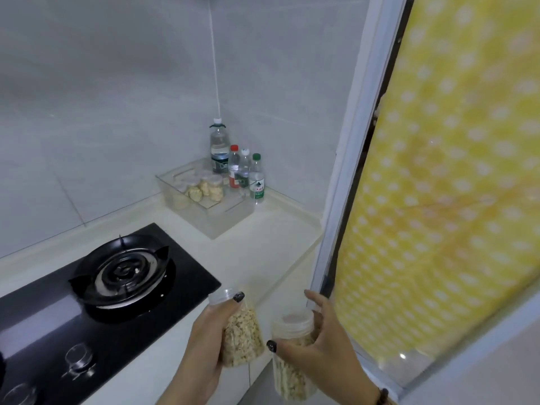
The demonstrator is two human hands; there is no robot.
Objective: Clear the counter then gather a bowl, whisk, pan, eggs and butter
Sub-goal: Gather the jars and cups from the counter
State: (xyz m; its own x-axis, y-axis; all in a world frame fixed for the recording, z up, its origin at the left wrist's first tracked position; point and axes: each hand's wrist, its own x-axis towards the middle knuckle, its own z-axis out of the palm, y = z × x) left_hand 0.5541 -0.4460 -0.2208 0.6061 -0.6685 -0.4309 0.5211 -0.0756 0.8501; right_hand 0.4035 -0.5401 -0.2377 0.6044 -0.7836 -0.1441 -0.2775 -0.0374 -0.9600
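My left hand [204, 343] grips a clear plastic jar of pale flakes [241, 334], tilted, over the counter's front edge. My right hand [318, 343] grips a second, similar jar [292, 355] with a clear lid, held upright just to the right of the first. Both jars are lifted off the white counter [263, 252]. No bowl, whisk, pan, eggs or butter is in view.
A clear plastic bin [204, 197] with several small jars sits in the counter's back corner, with several water bottles [239, 168] beside it. A black gas hob [117, 276] lies to the left. A yellow dotted curtain [453, 171] hangs at the right.
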